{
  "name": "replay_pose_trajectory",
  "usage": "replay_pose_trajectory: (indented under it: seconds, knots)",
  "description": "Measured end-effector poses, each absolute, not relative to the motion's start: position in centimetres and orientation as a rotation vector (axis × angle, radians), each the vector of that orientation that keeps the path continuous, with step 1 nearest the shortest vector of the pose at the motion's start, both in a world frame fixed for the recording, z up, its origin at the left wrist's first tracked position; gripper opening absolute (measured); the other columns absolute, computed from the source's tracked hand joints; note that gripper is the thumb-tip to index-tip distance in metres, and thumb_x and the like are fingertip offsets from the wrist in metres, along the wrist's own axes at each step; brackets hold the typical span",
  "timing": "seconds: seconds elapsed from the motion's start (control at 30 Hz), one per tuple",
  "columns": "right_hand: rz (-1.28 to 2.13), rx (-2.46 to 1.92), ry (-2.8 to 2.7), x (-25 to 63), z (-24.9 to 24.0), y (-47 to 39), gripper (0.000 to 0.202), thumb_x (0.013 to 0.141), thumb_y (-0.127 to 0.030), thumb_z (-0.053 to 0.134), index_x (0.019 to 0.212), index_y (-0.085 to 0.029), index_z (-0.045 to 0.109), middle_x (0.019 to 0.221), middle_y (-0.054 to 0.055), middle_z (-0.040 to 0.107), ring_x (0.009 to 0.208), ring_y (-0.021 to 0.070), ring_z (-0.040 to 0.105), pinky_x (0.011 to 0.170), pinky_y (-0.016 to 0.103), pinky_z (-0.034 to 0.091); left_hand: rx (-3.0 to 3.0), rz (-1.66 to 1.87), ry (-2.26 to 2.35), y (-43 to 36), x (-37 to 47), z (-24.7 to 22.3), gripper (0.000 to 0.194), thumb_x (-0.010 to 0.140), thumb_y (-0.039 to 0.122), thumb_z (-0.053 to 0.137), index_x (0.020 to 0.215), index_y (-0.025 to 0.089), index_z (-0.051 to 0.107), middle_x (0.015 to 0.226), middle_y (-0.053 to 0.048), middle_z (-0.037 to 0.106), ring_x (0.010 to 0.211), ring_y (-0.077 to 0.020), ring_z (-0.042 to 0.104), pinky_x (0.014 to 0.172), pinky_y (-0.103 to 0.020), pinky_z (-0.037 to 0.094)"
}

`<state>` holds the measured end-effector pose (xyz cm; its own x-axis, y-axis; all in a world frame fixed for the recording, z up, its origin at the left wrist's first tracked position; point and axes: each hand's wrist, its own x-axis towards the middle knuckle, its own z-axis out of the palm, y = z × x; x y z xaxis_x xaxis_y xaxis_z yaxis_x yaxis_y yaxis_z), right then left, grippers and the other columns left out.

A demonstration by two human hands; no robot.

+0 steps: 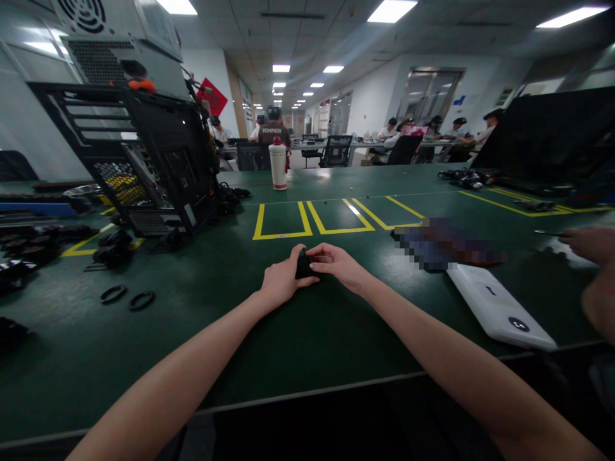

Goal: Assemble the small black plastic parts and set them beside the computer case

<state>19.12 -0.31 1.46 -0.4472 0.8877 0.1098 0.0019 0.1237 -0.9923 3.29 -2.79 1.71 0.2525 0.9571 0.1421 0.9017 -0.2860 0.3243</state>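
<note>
A small black part (303, 264) is between my two hands, just above the green table (307, 346); its exact kind cannot be made out. My left hand (282, 276) grips it from the left, thumb below and fingers over the top. From the right, my right hand (339, 266) pinches at the same part with thumb and fingertips. Two black rings (141, 301) lie on the table to the left of my left forearm.
An open black computer case (158, 160) stands at the left, with black parts (113, 248) around it. Yellow tape frames (283, 236) mark the table ahead, near a white tumbler (278, 168). At right are a white panel (494, 304) and another person's hand (589, 244).
</note>
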Motion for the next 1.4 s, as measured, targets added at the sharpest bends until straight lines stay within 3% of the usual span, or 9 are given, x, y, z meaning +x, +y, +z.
replay_pose_trajectory:
  seconds: [0.13, 0.3, 0.53, 0.67, 0.8, 1.0, 1.13, 1.23, 1.4]
  knots:
    - [1.424, -0.952, -1.515, 19.0, 1.0, 0.1, 0.035, 0.065, -0.030, 0.064, 0.097, -0.019, 0.054, 0.101, 0.004, 0.057, 0.095, 0.0150, 0.052, 0.086, 0.033, 0.040, 2.328, 0.455, 1.774, -2.9, 3.3, 1.8, 0.071, 0.070, 0.057, 0.048, 0.126, 0.028, 0.016, 0.101, -0.008, 0.060, 0.088, -0.0272, 0.060, 0.072, -0.038, 0.046]
    - [1.375, -1.095, -1.539, 18.7, -0.3, 0.9, 0.032, 0.074, -0.043, 0.050, 0.091, -0.017, 0.058, 0.086, 0.004, 0.057, 0.081, 0.0147, 0.054, 0.078, 0.034, 0.044, 2.326, 0.455, 1.762, -3.0, 3.4, 2.1, 0.070, 0.070, 0.056, 0.049, 0.126, 0.028, 0.017, 0.101, -0.007, 0.060, 0.086, -0.0260, 0.061, 0.071, -0.036, 0.046]
    - [1.483, -0.882, -1.544, 19.2, 1.3, -0.1, 0.031, 0.064, -0.017, 0.064, 0.094, -0.017, 0.057, 0.100, 0.004, 0.057, 0.095, 0.0141, 0.052, 0.089, 0.032, 0.039, 2.316, 0.400, 1.806, -2.9, 3.5, 2.1, 0.071, 0.069, 0.058, 0.048, 0.126, 0.027, 0.016, 0.105, -0.008, 0.059, 0.090, -0.0267, 0.059, 0.074, -0.036, 0.045]
    - [1.476, -1.001, -1.410, 18.8, 1.1, 0.2, 0.030, 0.069, -0.026, 0.060, 0.098, -0.018, 0.054, 0.100, 0.004, 0.056, 0.092, 0.0142, 0.053, 0.085, 0.032, 0.042, 2.351, 0.433, 1.776, -2.7, 3.3, 1.7, 0.072, 0.069, 0.059, 0.046, 0.126, 0.028, 0.015, 0.102, -0.008, 0.060, 0.088, -0.0275, 0.060, 0.071, -0.037, 0.046]
    - [1.424, -1.094, -1.513, 18.7, 0.3, 0.5, 0.027, 0.075, -0.039, 0.051, 0.088, -0.017, 0.057, 0.088, 0.005, 0.057, 0.083, 0.0153, 0.054, 0.078, 0.034, 0.045, 2.371, 0.475, 1.743, -2.5, 3.2, 1.4, 0.071, 0.069, 0.059, 0.047, 0.125, 0.029, 0.015, 0.099, -0.007, 0.061, 0.085, -0.0274, 0.061, 0.069, -0.038, 0.047]
    - [1.490, -0.958, -1.568, 19.4, 1.4, 0.0, 0.030, 0.065, -0.019, 0.063, 0.094, -0.018, 0.055, 0.099, 0.004, 0.056, 0.094, 0.0151, 0.052, 0.085, 0.033, 0.042, 2.364, 0.506, 1.731, -2.5, 3.2, 1.3, 0.070, 0.069, 0.059, 0.047, 0.124, 0.028, 0.017, 0.099, -0.007, 0.061, 0.085, -0.0271, 0.061, 0.069, -0.038, 0.047]
    - [1.420, -1.036, -1.543, 19.2, 1.1, 0.2, 0.035, 0.068, -0.030, 0.061, 0.101, -0.020, 0.052, 0.100, 0.005, 0.056, 0.092, 0.0161, 0.053, 0.081, 0.034, 0.043, 2.353, 0.496, 1.742, -2.7, 3.2, 1.5, 0.070, 0.069, 0.057, 0.048, 0.125, 0.028, 0.017, 0.099, -0.007, 0.061, 0.085, -0.0272, 0.060, 0.070, -0.039, 0.047]
    - [1.348, -1.128, -1.612, 19.0, 0.5, 0.5, 0.031, 0.073, -0.040, 0.053, 0.094, -0.017, 0.055, 0.092, 0.006, 0.057, 0.083, 0.0160, 0.054, 0.076, 0.035, 0.045, 2.343, 0.478, 1.742, -2.8, 3.3, 1.7, 0.070, 0.070, 0.056, 0.048, 0.125, 0.028, 0.016, 0.100, -0.007, 0.061, 0.085, -0.0264, 0.061, 0.070, -0.037, 0.047]
    - [1.366, -0.993, -1.659, 19.3, 1.2, 0.1, 0.026, 0.067, -0.025, 0.062, 0.091, -0.017, 0.056, 0.093, 0.004, 0.058, 0.087, 0.0143, 0.054, 0.083, 0.035, 0.042, 2.328, 0.451, 1.756, -2.8, 3.4, 1.8, 0.070, 0.070, 0.057, 0.048, 0.125, 0.028, 0.017, 0.102, -0.008, 0.060, 0.087, -0.0264, 0.060, 0.071, -0.037, 0.046]
